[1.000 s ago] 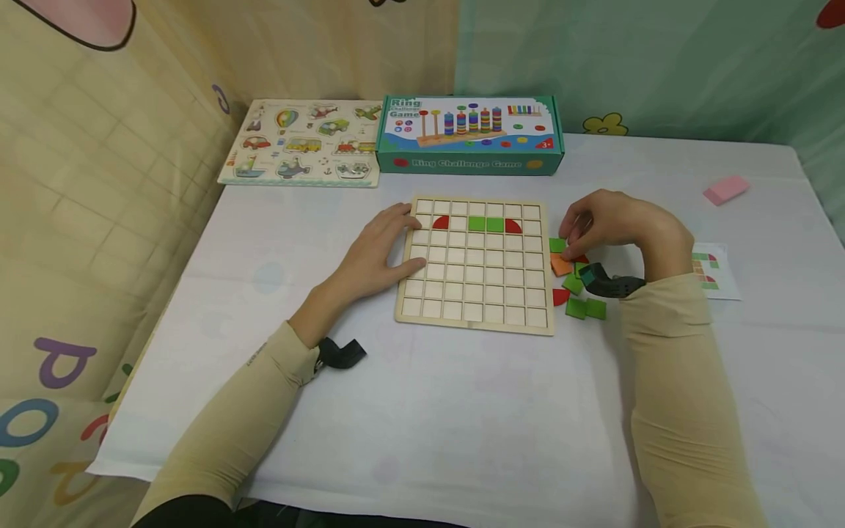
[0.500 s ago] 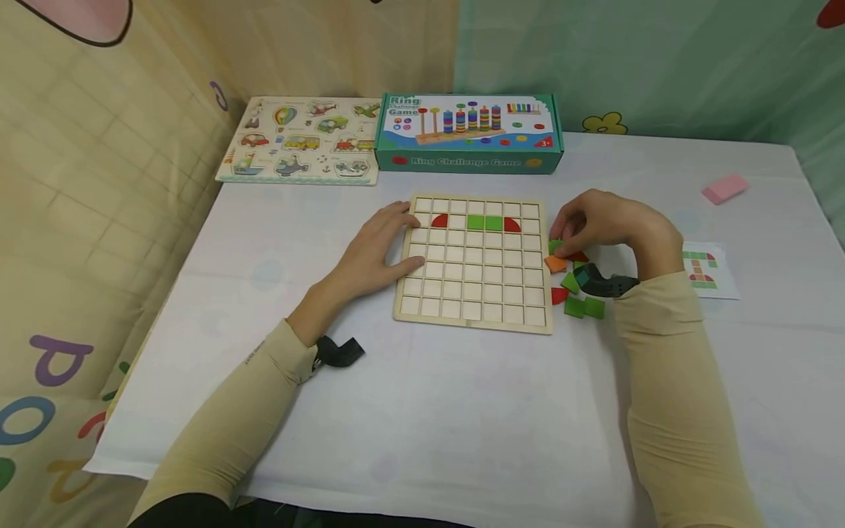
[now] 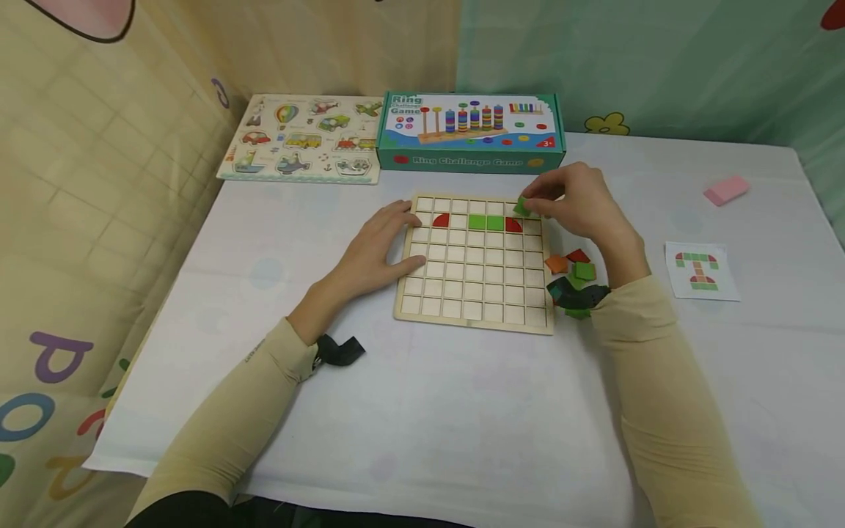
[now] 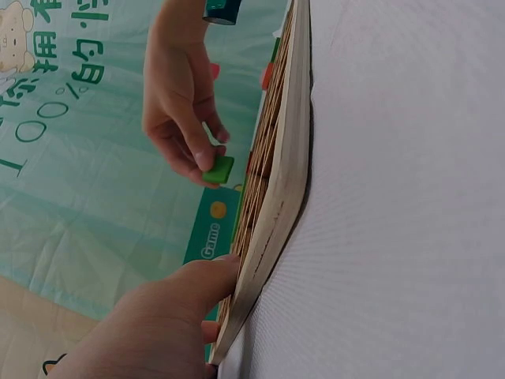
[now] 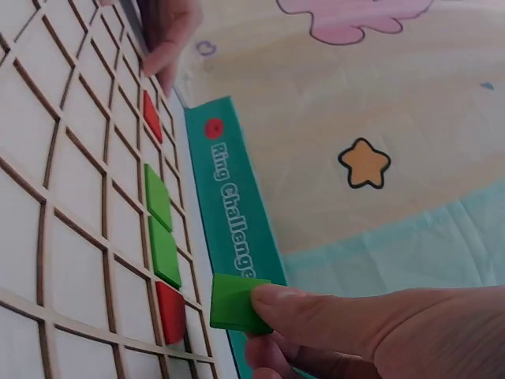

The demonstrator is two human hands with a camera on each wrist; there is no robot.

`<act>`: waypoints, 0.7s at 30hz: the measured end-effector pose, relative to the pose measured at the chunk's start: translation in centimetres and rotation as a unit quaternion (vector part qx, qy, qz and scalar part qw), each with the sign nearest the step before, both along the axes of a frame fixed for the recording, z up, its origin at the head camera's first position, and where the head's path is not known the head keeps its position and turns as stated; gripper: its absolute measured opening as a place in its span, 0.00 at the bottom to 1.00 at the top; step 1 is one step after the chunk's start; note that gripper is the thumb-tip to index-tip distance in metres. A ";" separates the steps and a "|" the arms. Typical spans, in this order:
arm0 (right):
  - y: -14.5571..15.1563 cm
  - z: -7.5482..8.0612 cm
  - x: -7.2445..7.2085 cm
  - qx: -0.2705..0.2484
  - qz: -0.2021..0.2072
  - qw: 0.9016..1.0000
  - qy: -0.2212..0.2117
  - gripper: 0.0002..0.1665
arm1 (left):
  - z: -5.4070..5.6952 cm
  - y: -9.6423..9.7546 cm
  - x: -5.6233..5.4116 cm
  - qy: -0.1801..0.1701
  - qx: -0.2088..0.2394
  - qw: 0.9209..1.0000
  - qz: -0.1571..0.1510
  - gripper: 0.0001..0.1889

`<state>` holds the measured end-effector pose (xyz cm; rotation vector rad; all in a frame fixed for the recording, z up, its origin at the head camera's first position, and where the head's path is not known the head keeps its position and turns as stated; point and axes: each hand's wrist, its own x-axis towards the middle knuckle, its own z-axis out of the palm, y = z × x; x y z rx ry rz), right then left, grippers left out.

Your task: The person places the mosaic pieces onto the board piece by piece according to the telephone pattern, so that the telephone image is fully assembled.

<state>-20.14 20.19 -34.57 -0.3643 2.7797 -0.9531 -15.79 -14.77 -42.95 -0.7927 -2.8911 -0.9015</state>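
A wooden grid board (image 3: pixel 462 290) lies on the white table, with two green square tiles (image 3: pixel 485 222) side by side in its second row. Red quarter-round tiles sit in that row too, one near the left (image 3: pixel 441 220) and one right of the greens (image 3: pixel 513 225). My left hand (image 3: pixel 370 253) rests at the board's left edge, fingertips and thumb on the rim, fingers spread. My right hand (image 3: pixel 581 202) pinches a green square tile (image 5: pixel 239 303) between thumb and fingers, above the board's upper right corner.
Loose green, red and orange tiles (image 3: pixel 584 271) lie right of the board, partly hidden by the right wrist camera. A pattern card (image 3: pixel 703 271) and a pink block (image 3: pixel 726 191) are farther right. A Ring Challenge Game box (image 3: pixel 470 133) and a vehicle puzzle board (image 3: pixel 300 139) stand behind.
My right hand has taken a green tile from the loose pile and moved up and left with it over the board. My left hand stays at the board's edge.
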 end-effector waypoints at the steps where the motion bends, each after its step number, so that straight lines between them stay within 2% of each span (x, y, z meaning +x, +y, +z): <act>1: -0.6 -0.2 0.1 -0.004 0.003 1.000 0.010 0.15 | 0.0 0.0 0.0 -0.001 -0.001 1.000 0.000 0.28; 3: -1.4 -0.6 0.2 -0.007 0.015 1.000 0.020 0.13 | 0.1 0.1 0.0 -0.003 -0.002 1.000 -0.001 0.28; 7: -2.2 -1.4 0.1 -0.023 0.012 0.999 0.027 0.12 | 0.1 0.1 0.0 -0.004 -0.002 1.000 -0.001 0.29; 15: -4.7 -3.4 0.3 -0.077 0.011 0.993 0.089 0.10 | 0.0 0.1 -0.1 -0.003 -0.001 1.000 -0.002 0.29; 21: -6.8 -4.5 0.5 -0.100 0.028 0.990 0.098 0.11 | 0.1 0.1 -0.1 -0.008 -0.005 1.000 0.001 0.29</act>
